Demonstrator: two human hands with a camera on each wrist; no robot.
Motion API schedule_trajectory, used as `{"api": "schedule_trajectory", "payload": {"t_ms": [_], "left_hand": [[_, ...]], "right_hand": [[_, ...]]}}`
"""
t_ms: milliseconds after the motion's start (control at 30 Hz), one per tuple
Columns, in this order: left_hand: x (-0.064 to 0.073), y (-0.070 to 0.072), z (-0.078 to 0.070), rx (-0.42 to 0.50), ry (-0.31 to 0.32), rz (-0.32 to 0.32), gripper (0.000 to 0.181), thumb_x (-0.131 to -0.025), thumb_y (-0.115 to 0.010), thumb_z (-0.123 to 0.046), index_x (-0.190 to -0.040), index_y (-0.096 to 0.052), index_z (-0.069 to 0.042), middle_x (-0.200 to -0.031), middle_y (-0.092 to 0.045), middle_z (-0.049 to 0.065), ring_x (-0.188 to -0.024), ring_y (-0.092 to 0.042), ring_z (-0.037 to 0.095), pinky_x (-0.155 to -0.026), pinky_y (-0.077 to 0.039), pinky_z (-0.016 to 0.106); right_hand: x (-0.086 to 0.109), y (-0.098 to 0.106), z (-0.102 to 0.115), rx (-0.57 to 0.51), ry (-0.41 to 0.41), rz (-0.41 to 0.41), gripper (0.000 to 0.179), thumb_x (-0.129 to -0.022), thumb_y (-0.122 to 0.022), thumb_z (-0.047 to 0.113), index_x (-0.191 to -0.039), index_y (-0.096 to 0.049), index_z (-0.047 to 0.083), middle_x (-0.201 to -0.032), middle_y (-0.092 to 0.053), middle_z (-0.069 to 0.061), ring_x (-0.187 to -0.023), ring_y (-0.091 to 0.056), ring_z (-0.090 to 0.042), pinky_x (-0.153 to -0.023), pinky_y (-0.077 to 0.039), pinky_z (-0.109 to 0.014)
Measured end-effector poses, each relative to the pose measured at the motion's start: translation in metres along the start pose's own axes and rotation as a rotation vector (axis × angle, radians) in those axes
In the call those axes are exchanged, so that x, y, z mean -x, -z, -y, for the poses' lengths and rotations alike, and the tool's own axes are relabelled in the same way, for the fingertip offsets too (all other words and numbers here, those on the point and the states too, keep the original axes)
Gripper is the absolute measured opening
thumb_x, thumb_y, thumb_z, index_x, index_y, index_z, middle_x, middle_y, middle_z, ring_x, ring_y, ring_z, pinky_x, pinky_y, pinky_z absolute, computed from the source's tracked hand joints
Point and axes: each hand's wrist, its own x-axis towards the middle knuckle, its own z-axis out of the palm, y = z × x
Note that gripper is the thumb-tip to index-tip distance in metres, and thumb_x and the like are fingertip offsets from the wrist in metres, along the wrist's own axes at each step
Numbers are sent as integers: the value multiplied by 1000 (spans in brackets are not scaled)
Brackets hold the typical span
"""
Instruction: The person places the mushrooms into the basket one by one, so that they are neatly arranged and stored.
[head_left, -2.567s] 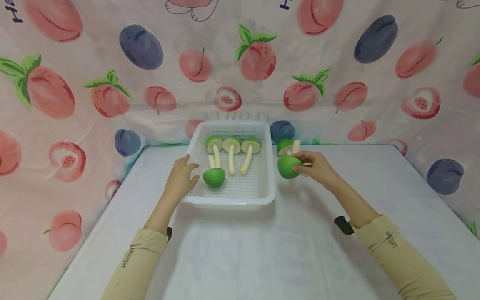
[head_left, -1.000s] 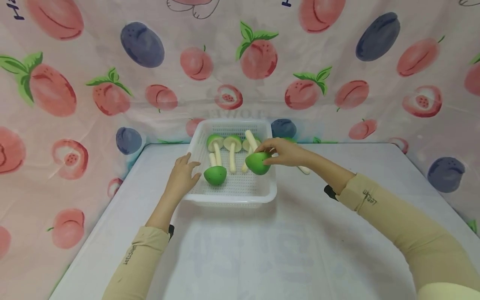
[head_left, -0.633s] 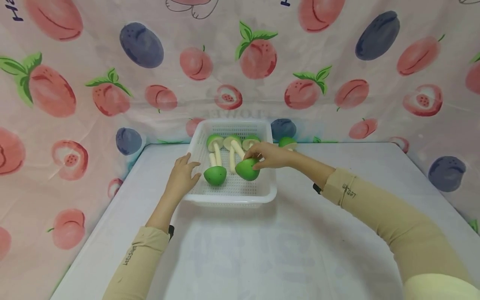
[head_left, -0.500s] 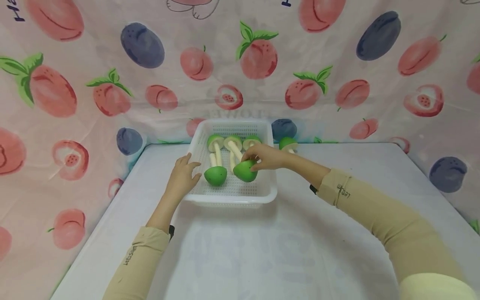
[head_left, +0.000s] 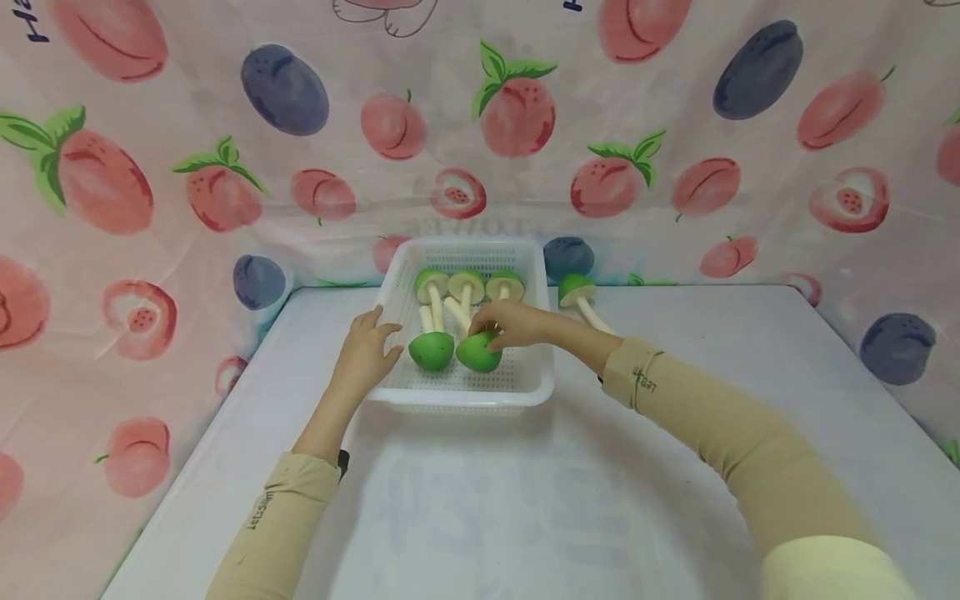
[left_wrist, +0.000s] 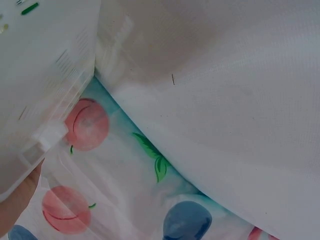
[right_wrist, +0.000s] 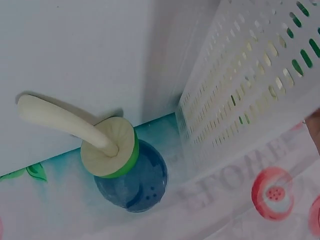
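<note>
In the head view my right hand [head_left: 517, 323] pinches a toy mushroom [head_left: 480, 353] by its green cap, low inside the white plastic basket [head_left: 457, 397]. Its pale stem points up and to the left, among the other stems. Just left of it lies another mushroom [head_left: 431, 352], cap toward me. Three more rest along the basket's back, the middle one [head_left: 467, 287] with its stem toward me. My left hand [head_left: 360, 354] rests on the basket's left rim, fingers spread and relaxed. In the left wrist view only a bit of the left hand [left_wrist: 22, 196] shows beside the basket wall.
One green-capped mushroom [right_wrist: 110, 150] lies on the white table [head_left: 465, 500] right of the basket, close to its wall; my right forearm passes just in front of its stem. A fruit-print cloth [head_left: 525, 200] hangs behind the table.
My right hand has carried a mushroom from the table at right over the rim, then left and down into the basket beside the front mushroom. My left hand stays on the rim.
</note>
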Motion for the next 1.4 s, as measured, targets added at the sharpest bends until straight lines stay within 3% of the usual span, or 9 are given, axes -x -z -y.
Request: {"api": "schedule_trajectory", "payload": {"t_ms": [633,933,1133,1267,1400], "left_hand": [[0,1,-3,-5,-3,-2,34,-87,-63,-11,-119,-62,3,-145,-35,31,-133,-33,46,-110,-32,55],[0,1,-3,-4,5,2,35,-87,-64,-11,-119,-62,3,-145,-35,30,-133,-33,46,-110,-31,55],[0,2,-2,-5,8,2,35,-87,-64,-11,-119,-62,3,-145,-35,30,-133,-33,46,-110,-31,55],[0,1,-2,1,15,7,35,-87,-64,-11,-119,-62,2,-145,-35,30,-133,-33,46,-111,-31,55],[0,1,-2,-5,12,3,35,-87,-63,-11,-119,-62,3,-145,-35,30,-133,-33,46,-110,-31,55]], "right_hand": [[-19,-11,-7,-43,-6,26,23,-82,-68,-1,-105,-64,-1,-103,-66,-14,-98,-61,-24,-87,-52,-29],[-21,-13,-11,18,-106,74,23,-83,-68,1,-104,-59,2,-104,-63,-13,-99,-59,-24,-89,-51,-30],[-21,-13,-13,71,-133,95,23,-83,-68,2,-104,-59,4,-102,-63,-11,-91,-56,-19,-83,-49,-27],[-19,-15,-12,50,-105,134,21,-84,-67,2,-103,-58,3,-100,-63,-12,-88,-55,-18,-79,-48,-25],[-16,-16,-9,40,-25,171,17,-84,-65,0,-99,-57,2,-95,-61,-10,-89,-57,-19,-81,-49,-25]]}}
